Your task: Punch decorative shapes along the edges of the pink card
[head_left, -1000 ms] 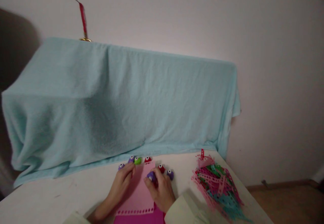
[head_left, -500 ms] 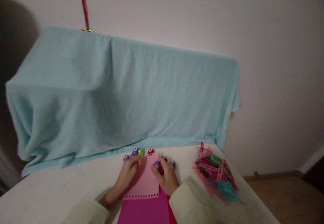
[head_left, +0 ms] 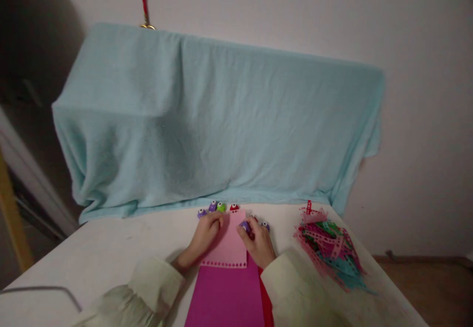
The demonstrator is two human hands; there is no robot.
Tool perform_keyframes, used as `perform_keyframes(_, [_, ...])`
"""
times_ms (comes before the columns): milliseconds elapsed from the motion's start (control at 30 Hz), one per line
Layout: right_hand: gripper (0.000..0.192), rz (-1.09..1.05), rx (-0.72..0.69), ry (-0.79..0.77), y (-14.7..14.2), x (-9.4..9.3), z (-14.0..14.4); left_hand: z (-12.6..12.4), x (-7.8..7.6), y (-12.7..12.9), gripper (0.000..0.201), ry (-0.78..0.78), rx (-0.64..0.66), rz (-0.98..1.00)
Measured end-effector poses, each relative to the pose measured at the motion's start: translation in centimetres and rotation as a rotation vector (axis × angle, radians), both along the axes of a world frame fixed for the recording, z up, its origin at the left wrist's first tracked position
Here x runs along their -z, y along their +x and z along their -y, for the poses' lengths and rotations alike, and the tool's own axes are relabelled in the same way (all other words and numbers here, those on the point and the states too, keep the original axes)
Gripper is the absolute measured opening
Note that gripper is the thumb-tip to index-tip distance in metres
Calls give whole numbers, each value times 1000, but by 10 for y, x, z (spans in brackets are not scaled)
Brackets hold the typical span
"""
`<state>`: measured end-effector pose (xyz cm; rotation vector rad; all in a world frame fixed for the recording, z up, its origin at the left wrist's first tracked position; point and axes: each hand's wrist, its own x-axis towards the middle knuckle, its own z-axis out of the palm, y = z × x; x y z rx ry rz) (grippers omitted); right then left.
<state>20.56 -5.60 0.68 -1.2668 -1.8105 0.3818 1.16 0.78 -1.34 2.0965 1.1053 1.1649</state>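
Head view shows a pink sheet point(head_left: 227, 248) lying on the white tabletop point(head_left: 129, 258), with both hands at it. Beyond its far-left part, the left hand point(head_left: 209, 231) rests with its fingers curled inward, nearly closed; whether it pinches the sheet's edge I cannot tell. At the pink sheet's right edge, the right hand point(head_left: 259, 241) has its thumb and fingers closed around a small purple punch point(head_left: 244, 226) with a white eye. Whether the paper sits inside that punch is too small to tell.

As for progress, the pink sheet carries a full-looking row of holes along its near edge and a few holes at its far edge. Its right edge shows none that I can make out, and its left edge is partly covered by the left hand, so those sides look undone. Beneath the pink sheet and nearer the person, a magenta sheet point(head_left: 227, 297) shows no holes in its visible part; a red sheet point(head_left: 267, 302) peeks out on the right.

Along the pink sheet's far side stand more one-eyed figures, including a green figure point(head_left: 220, 207) and a red figure point(head_left: 234, 207). Well to its right lies a heap of perforated strips point(head_left: 328, 250), apparently paper already punched and cut.
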Motion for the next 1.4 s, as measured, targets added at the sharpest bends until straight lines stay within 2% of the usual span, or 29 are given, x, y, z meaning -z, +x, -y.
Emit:
perform_keyframes(233, [25, -25, 166, 10, 0, -1, 1, 1, -3, 0, 21, 14, -11, 8])
perform_keyframes(367, [28, 29, 202, 48, 4, -5, -1, 1, -4, 0, 21, 17, -16, 13])
perform_keyframes(567, [34, 36, 115, 36, 10, -8, -4, 1, -1, 0, 21, -10, -5, 10])
perform_keyframes(867, [29, 68, -20, 15, 4, -3, -4, 1, -2, 0, 20, -53, 30, 17])
perform_keyframes(1033, [31, 40, -23, -21, 2, -1, -4, 5, -5, 2, 22, -49, 107, 30])
perform_keyframes(1100, [31, 26, -8, -6, 0, -2, -2, 8, -10, 2, 23, -39, 101, 37])
perform_keyframes(1167, [29, -9, 17, 36, -1, -6, 0, 12, -15, 3, 25, -6, 13, 94])
perform_keyframes(1267, [23, -143, 74, 109, 1, -13, 2, 14, -20, 5, 24, 16, -170, 317])
perform_keyframes(1333, [21, -255, 120, 152, 3, -18, 2, 11, -18, 7, 34, -66, -200, 477])
perform_keyframes(1400, [22, -356, 151, 182, 6, -21, 2, 7, -13, 11, 43, -206, -179, 585])
